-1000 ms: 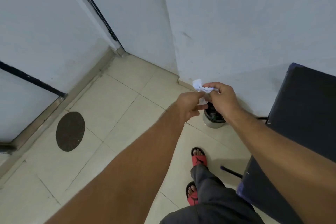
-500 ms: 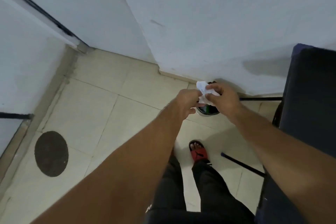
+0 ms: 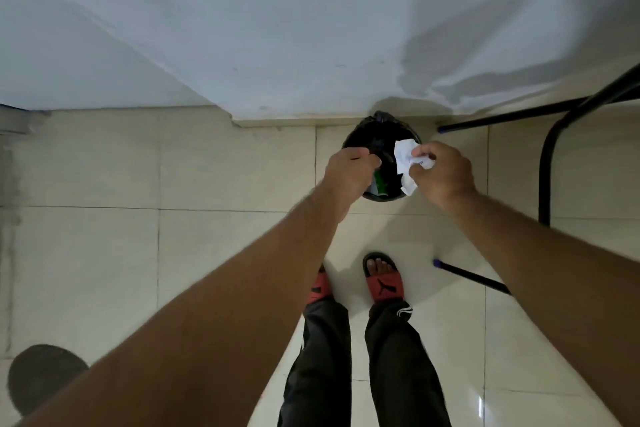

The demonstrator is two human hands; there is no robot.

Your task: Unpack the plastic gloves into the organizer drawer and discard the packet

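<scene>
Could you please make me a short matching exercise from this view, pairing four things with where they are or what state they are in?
Things:
1. crumpled white packet
2. bin
3. left hand
4. slippers

Descriptions:
A. red, on the person's feet
B. pinched in the right hand
C. black-lined, on the floor by the wall
D. fingers curled, over the bin's near rim

Pairs: 1-B, 2-C, 3-D, 4-A

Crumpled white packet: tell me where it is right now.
In the head view, the crumpled white plastic packet is pinched in the right hand, directly over the black-lined round bin by the wall, right of the left hand.
</scene>
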